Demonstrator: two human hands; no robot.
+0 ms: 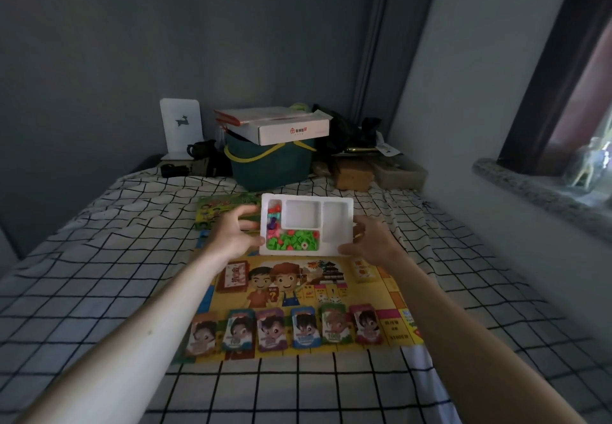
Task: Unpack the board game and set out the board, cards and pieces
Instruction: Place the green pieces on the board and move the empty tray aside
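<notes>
A white moulded tray (306, 227) is held tilted up between the left grip (235, 235) and the right grip (374, 241), its L-shaped pocket full of green and red pieces (291, 240). Below the grips the yellow board (298, 297) lies flat on the bed, six card stacks (284, 327) in a row along its near edge. Beyond the left grip lies the green game box (221, 212).

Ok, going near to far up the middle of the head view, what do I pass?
Row of card stacks → game board → white tray held by left hand and right hand → green bin → white carton.
</notes>
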